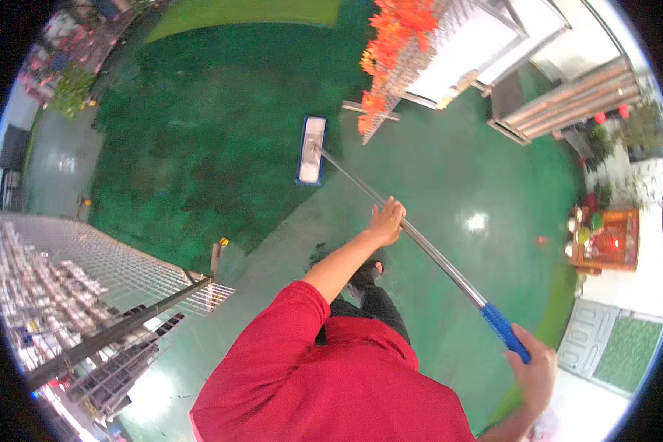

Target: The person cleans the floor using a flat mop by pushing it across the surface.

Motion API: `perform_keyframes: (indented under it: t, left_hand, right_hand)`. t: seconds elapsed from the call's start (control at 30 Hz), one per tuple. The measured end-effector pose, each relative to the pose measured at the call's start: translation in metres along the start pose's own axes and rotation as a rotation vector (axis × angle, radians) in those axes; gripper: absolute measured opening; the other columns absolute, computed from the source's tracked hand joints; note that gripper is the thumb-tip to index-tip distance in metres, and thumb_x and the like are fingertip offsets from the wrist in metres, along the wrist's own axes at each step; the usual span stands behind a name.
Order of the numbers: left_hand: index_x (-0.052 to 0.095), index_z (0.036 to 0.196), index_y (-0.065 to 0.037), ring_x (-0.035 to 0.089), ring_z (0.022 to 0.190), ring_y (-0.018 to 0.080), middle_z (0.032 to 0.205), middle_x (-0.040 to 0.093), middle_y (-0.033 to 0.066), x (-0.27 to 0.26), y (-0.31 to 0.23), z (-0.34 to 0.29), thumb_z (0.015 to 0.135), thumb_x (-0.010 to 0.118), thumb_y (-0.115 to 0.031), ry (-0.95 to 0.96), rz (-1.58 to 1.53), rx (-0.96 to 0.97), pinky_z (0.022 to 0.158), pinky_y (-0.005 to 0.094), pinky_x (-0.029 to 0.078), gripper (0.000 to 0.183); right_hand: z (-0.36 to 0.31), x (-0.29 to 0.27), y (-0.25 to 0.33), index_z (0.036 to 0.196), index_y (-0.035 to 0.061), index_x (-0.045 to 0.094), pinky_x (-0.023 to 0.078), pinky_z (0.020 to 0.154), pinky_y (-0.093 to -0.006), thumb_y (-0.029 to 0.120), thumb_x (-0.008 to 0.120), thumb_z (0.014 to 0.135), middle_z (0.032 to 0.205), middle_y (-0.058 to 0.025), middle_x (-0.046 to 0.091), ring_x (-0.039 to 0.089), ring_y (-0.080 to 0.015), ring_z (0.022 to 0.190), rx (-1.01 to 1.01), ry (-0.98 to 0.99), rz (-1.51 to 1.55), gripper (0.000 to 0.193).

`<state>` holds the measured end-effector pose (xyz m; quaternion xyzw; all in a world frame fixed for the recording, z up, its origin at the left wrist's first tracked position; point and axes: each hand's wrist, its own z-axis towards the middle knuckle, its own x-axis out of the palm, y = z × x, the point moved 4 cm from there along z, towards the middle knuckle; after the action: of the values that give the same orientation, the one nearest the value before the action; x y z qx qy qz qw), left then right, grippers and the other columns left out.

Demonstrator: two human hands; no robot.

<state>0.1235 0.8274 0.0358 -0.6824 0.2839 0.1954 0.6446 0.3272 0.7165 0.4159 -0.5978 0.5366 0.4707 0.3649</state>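
A flat mop (pixel 449 269) with a long silver pole slants across the view. Partway down the pole, my left hand (pixel 388 221) is closed around it. My right hand (pixel 535 368) grips the top end, at the blue textured handle (pixel 502 331). The mop head (pixel 312 151), a pale plate with a blue edge, lies flat on the green floor (pixel 221 125) ahead of me. Darker, wet-looking floor spreads to the left of the head, and a lighter grey-green stretch lies nearer my feet.
A wire-mesh rack (pixel 125 254) with small packets stands at the left, its foot reaching onto the floor. Ahead right are a display stand with orange leaves (pixel 390 55) and a slatted wooden bench-like piece (pixel 567 103). A small red-lit wooden cabinet (pixel 611 239) is at the right wall.
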Motion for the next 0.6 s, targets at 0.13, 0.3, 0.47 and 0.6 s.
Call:
perform_keyframes:
  t: [0.13,0.3,0.47,0.6]
  left_hand:
    - [0.037,0.102,-0.011,0.019,0.128,0.0306,0.119,0.038,0.0092,0.021,0.003,0.036,0.076,0.056,-0.010,0.223,0.050,0.007,0.094,0.0629,0.020,0.032]
    - [0.037,0.110,-0.013,0.019,0.128,0.0300,0.123,0.037,0.0085,0.046,0.004,0.055,0.076,0.056,-0.010,0.276,0.124,0.024,0.094,0.0609,0.022,0.039]
    - [0.036,0.113,-0.013,0.024,0.125,0.0292,0.122,0.038,0.0096,0.072,-0.050,0.066,0.077,0.057,-0.012,0.227,0.106,0.001,0.087,0.0592,0.029,0.042]
    - [0.038,0.105,-0.011,0.036,0.116,0.0311,0.106,0.045,0.0125,0.101,-0.120,0.084,0.074,0.059,-0.010,-0.050,0.103,0.052,0.076,0.0515,0.040,0.037]
  right_hand:
    - [0.000,0.030,-0.009,0.103,0.0105,0.059,0.044,0.055,-0.0357,0.013,0.067,0.065,0.067,-0.0146,0.059,0.057,-0.0292,0.057,0.242,0.070,0.126,0.039]
    - [0.012,0.033,-0.039,0.105,0.0092,0.058,0.044,0.053,-0.0335,0.016,0.066,0.067,0.061,-0.0145,0.057,0.057,-0.0276,0.053,0.244,0.082,0.198,0.039]
    - [0.037,-0.013,-0.104,0.105,0.0078,0.058,0.044,0.054,-0.0317,0.015,0.066,0.066,0.064,-0.0159,0.057,0.057,-0.0254,0.053,0.188,0.144,0.145,0.041]
    - [0.058,-0.067,-0.155,0.101,0.0036,0.060,0.045,0.059,-0.0314,0.012,0.065,0.064,0.071,-0.0178,0.060,0.059,-0.0267,0.058,0.123,0.116,0.076,0.038]
